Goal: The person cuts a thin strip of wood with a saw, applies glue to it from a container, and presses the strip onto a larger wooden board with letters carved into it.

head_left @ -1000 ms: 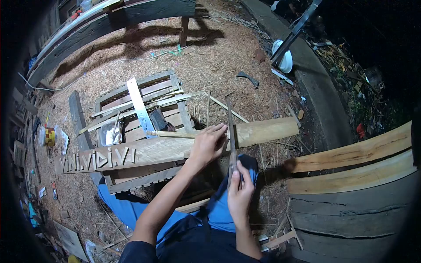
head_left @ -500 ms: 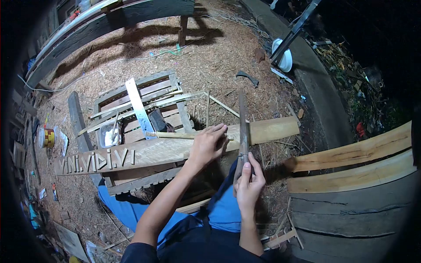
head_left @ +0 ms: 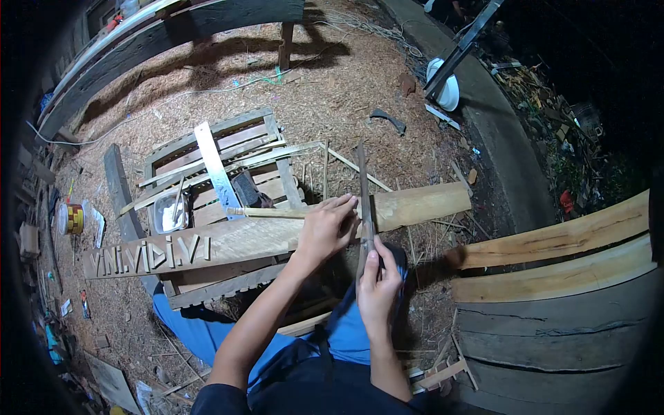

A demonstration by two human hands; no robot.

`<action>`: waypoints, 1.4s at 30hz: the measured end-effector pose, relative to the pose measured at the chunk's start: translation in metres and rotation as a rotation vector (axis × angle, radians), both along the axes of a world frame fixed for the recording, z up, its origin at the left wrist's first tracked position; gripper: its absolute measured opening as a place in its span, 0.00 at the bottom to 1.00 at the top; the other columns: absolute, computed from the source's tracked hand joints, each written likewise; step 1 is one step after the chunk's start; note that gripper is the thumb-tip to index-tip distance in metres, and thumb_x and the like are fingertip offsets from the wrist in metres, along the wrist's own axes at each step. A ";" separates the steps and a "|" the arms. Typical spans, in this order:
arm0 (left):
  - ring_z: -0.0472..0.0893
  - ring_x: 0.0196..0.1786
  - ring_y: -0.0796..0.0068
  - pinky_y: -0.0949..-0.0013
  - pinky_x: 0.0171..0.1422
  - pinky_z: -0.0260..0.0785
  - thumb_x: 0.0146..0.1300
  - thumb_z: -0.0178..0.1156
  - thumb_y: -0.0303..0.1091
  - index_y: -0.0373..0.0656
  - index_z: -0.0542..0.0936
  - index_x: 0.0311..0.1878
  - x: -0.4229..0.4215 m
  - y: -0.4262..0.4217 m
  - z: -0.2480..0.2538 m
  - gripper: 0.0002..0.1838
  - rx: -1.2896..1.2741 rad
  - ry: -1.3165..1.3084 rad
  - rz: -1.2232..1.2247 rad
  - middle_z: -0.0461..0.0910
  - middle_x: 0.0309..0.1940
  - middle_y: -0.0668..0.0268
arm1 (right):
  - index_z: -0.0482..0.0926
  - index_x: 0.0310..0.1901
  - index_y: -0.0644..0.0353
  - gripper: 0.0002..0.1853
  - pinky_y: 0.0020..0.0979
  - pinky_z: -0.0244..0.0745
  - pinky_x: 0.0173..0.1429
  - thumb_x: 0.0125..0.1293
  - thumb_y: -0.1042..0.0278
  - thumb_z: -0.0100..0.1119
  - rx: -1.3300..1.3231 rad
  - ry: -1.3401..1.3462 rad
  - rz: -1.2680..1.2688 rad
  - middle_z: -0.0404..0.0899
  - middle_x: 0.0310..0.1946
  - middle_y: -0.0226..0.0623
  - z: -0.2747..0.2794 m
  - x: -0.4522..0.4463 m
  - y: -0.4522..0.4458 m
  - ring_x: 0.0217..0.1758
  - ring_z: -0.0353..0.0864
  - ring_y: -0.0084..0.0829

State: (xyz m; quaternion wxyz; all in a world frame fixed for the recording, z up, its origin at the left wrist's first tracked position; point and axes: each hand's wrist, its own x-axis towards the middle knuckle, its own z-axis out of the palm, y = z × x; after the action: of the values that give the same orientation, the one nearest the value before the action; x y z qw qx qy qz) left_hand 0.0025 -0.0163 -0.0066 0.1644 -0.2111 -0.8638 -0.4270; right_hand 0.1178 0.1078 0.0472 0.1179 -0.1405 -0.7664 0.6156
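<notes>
My left hand (head_left: 328, 227) is closed on a thin wooden strip (head_left: 266, 213) and presses it against the long plank (head_left: 418, 206). In my right hand (head_left: 379, 280) is the handle end of a long, narrow blade-like tool (head_left: 364, 183). The tool stands upright in view, crossing the plank beside my left fingertips, at the strip's right end. Raised wooden letters (head_left: 153, 255) reading "VINI.VIDI.VI" sit on the plank's left part. The plank rests across a slatted pallet (head_left: 181, 282).
A metal ruler (head_left: 216, 166), a dark block (head_left: 246, 188) and a plastic tub of white material (head_left: 170, 213) lie on the pallet. Light boards (head_left: 553, 232) are at the right. A curved dark piece (head_left: 389, 121) lies on the shavings. Part of another person (head_left: 458, 8) shows at the top right.
The tool in my right hand moved right, then back left to beside my left fingertips. My left hand stays in place on the strip.
</notes>
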 end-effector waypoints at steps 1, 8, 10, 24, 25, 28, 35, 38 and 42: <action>0.83 0.63 0.48 0.54 0.70 0.76 0.61 0.70 0.33 0.39 0.83 0.65 0.001 0.001 0.000 0.27 -0.001 -0.003 -0.003 0.84 0.63 0.51 | 0.76 0.66 0.76 0.20 0.34 0.76 0.67 0.83 0.69 0.52 0.072 0.015 0.003 0.84 0.61 0.52 0.001 -0.005 -0.001 0.63 0.84 0.35; 0.84 0.62 0.48 0.54 0.70 0.76 0.62 0.70 0.34 0.38 0.84 0.63 0.001 0.001 0.003 0.25 0.007 -0.013 0.010 0.84 0.62 0.50 | 0.76 0.66 0.75 0.19 0.36 0.73 0.72 0.83 0.70 0.51 0.022 -0.043 0.000 0.83 0.62 0.55 0.004 0.018 -0.004 0.68 0.81 0.39; 0.83 0.63 0.48 0.54 0.70 0.75 0.62 0.70 0.34 0.38 0.84 0.63 0.001 0.000 0.003 0.26 0.003 -0.016 0.015 0.84 0.62 0.50 | 0.76 0.66 0.75 0.20 0.36 0.73 0.71 0.83 0.69 0.51 0.072 0.030 0.011 0.83 0.61 0.55 0.008 0.003 -0.007 0.67 0.81 0.38; 0.82 0.65 0.47 0.54 0.72 0.74 0.57 0.70 0.32 0.39 0.82 0.66 0.000 -0.002 -0.004 0.31 -0.002 -0.030 -0.021 0.82 0.65 0.51 | 0.77 0.65 0.75 0.19 0.37 0.76 0.68 0.83 0.70 0.51 0.206 0.072 0.002 0.83 0.61 0.56 0.013 0.014 -0.018 0.64 0.84 0.41; 0.82 0.65 0.47 0.54 0.72 0.74 0.57 0.70 0.32 0.39 0.82 0.66 -0.003 -0.003 -0.003 0.31 0.003 -0.019 -0.013 0.82 0.65 0.51 | 0.77 0.65 0.75 0.19 0.37 0.76 0.69 0.83 0.70 0.50 0.164 0.087 0.006 0.83 0.61 0.56 0.008 0.025 -0.014 0.64 0.84 0.41; 0.82 0.66 0.47 0.54 0.72 0.74 0.57 0.71 0.32 0.39 0.82 0.66 0.001 0.000 -0.008 0.31 -0.008 -0.033 -0.033 0.82 0.65 0.51 | 0.76 0.65 0.76 0.19 0.37 0.75 0.69 0.83 0.70 0.50 0.154 0.100 0.010 0.83 0.61 0.56 0.009 0.008 -0.010 0.65 0.83 0.40; 0.82 0.66 0.49 0.55 0.73 0.73 0.56 0.70 0.31 0.38 0.82 0.65 0.000 0.001 -0.008 0.30 -0.004 -0.040 0.011 0.82 0.65 0.51 | 0.77 0.64 0.75 0.18 0.37 0.74 0.70 0.83 0.70 0.49 0.210 0.116 0.007 0.84 0.58 0.56 0.005 0.022 -0.010 0.65 0.83 0.41; 0.82 0.66 0.49 0.55 0.73 0.73 0.57 0.70 0.31 0.37 0.82 0.65 0.000 -0.001 0.001 0.29 -0.005 -0.046 -0.025 0.83 0.64 0.50 | 0.77 0.65 0.75 0.19 0.37 0.74 0.69 0.83 0.69 0.50 0.163 0.106 0.024 0.84 0.60 0.57 0.014 -0.008 -0.010 0.65 0.84 0.43; 0.83 0.64 0.49 0.55 0.72 0.74 0.58 0.70 0.30 0.36 0.83 0.63 0.002 0.000 -0.001 0.28 0.010 -0.021 -0.018 0.83 0.63 0.49 | 0.76 0.66 0.74 0.19 0.37 0.77 0.65 0.83 0.70 0.50 0.220 0.104 0.016 0.84 0.60 0.57 0.006 0.030 -0.012 0.62 0.86 0.46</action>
State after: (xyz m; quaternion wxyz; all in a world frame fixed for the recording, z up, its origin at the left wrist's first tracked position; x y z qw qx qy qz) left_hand 0.0042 -0.0166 -0.0072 0.1523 -0.2137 -0.8614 -0.4348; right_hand 0.1474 0.0961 0.0529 0.1671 -0.0884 -0.8232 0.5353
